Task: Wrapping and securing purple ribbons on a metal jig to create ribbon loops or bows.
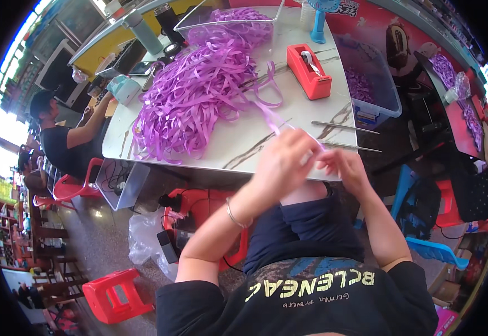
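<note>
"What's in the plastic tub (388,92) at right?"
"Purple ribbon (359,87). A glossy heap (193,92) tangles across the marble-patterned bench (243,137), far left."
"And the fingers?"
"The left hand's (291,159) pinch a purple strand (271,119), near edge; the right hand's (342,168) blur, I can't tell."

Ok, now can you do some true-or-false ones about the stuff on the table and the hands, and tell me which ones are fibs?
1. A pile of purple ribbon lies on the table. True.
2. The tape dispenser is blue. False: the tape dispenser is red.
3. Two metal rods stick out past the table's edge. True.
4. The left hand and right hand are far apart. False: they are close together.
</note>
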Demonstrator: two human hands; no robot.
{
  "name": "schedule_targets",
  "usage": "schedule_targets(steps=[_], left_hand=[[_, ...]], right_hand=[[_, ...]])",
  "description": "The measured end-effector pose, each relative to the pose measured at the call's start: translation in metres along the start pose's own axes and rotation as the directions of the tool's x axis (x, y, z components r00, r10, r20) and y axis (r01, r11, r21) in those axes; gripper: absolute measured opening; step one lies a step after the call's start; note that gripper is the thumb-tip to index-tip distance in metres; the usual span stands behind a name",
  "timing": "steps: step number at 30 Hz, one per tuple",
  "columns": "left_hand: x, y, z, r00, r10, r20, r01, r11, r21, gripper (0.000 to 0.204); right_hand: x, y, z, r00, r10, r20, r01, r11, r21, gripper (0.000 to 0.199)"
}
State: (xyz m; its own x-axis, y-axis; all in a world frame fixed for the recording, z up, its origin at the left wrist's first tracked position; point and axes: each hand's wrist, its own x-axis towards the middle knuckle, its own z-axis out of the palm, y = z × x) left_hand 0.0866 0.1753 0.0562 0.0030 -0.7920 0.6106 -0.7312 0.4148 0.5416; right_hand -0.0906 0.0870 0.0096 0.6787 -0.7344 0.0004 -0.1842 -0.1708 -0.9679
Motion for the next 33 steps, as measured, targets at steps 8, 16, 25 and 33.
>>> schedule_targets(steps=[8,16,25,33], left_hand=[[-0.046,0.059,0.042,0.984,0.103,0.142,-0.079,0.983,-0.167,0.017],[-0.073,0.042,0.043,0.853,-0.463,0.240,0.522,0.768,-0.372,0.014],[-0.057,0.019,0.059,0.991,-0.135,0.010,0.134,0.988,0.082,0.034],[-0.042,0.048,0.074,0.809,-0.229,0.541,0.586,0.264,-0.766,0.024]], right_hand=[[0.020,-0.016,0.002,0.825,0.130,0.550,-0.504,0.610,0.611,0.046],[-0.007,-0.019,-0.029,0.890,0.149,0.430,-0.408,0.678,0.611,0.030],[-0.059,-0.014,-0.046,0.882,0.011,0.470,-0.343,0.698,0.629,0.041],[-0.061,-0.020,-0.080,0.928,-0.143,0.345,-0.173,0.652,0.738,0.049]])
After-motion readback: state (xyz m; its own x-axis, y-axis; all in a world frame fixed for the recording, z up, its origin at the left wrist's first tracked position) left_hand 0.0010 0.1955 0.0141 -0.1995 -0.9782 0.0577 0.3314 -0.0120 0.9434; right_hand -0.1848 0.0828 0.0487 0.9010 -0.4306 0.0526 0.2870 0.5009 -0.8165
